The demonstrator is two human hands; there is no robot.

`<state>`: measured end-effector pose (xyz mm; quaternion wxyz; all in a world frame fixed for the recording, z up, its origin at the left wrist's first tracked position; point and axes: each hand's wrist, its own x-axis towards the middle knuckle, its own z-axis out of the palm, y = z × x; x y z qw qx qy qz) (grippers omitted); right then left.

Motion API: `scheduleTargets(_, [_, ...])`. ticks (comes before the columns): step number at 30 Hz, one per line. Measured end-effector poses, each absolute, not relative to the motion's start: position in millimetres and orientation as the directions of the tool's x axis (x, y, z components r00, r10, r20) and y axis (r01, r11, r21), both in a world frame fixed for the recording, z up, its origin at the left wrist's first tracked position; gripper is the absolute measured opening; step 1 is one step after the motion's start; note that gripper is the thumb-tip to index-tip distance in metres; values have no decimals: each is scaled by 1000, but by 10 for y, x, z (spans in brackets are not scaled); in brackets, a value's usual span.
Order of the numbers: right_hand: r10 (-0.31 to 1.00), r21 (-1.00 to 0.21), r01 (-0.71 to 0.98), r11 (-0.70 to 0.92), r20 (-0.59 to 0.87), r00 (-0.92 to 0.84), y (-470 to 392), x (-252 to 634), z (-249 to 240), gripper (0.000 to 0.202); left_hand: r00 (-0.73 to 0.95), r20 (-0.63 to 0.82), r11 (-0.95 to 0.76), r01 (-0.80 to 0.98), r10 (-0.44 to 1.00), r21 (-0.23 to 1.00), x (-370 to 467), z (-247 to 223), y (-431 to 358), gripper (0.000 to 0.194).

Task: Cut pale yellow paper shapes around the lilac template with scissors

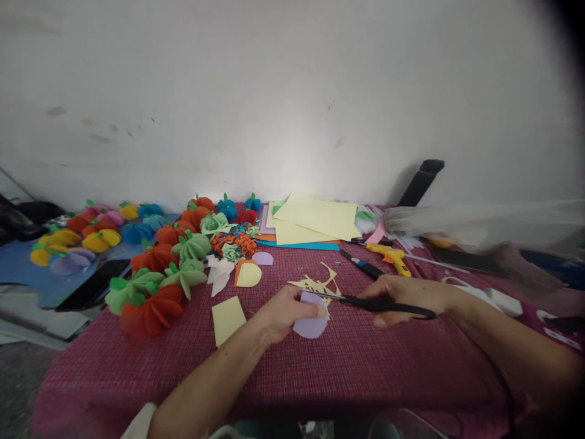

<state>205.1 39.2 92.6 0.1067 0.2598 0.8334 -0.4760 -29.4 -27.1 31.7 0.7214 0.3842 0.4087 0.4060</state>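
Observation:
My left hand [290, 311] pinches a rounded purple piece [311, 326] over the middle of the red checked cloth. In my right hand [388, 299] are black-handled scissors [361, 302], their blades pointing left and lying across the top edge of the purple piece. Thin pale yellow scraps [326, 285] lie just behind the blades. Left of them are a rounded yellow piece [249, 275] on an orange one, another purple piece [262, 258] and a yellow rectangle [228, 320] beside my left forearm.
Colourful pumpkin shapes [150, 311] crowd the left of the checked cloth [283, 378]. Yellow sheets [315, 219] are stacked at the back. A yellow glue gun [390, 257], a dark-handled tool [363, 264] and a white power strip [498, 302] lie on the right.

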Motion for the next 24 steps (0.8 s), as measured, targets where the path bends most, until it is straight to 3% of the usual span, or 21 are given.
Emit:
scheduleTargets(4, [348, -779, 547, 307, -443, -826, 389, 2095, 823, 29, 326, -264, 358, -276, 908, 892, -304, 298, -258, 20])
scheduleTargets(15, [572, -964, 260, 59, -180, -800, -84, 1959, 459, 46, 123, -205, 239, -482, 971, 843, -301, 306, -226, 17])
scheduleTargets(24, [637, -967, 251, 34, -173, -751, -231, 1816, 358, 35, 83, -215, 226, -519, 973, 824, -293, 327, -219, 17])
